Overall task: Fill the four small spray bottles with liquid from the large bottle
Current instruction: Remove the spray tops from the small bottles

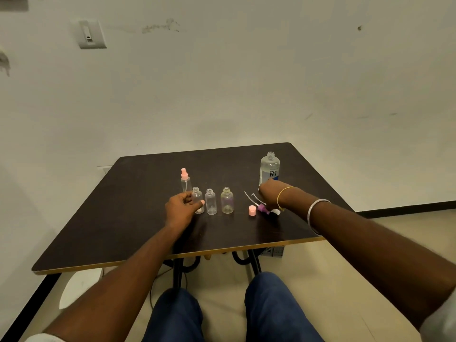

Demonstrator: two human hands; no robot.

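I'm seeing a dark brown table (138, 218) with a pale yellow edge, clear small bottles (211, 202), one with a pink sprayer (184, 173), a pink cap (252, 210), and blue lettering on the large bottle (269, 169).

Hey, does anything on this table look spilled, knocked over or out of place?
No spill or damage shows on the table. The large bottle and all four small bottles stand upright. Only the tall spray bottle is capped; the other pump heads and a pink cap lie loose by the right hand.
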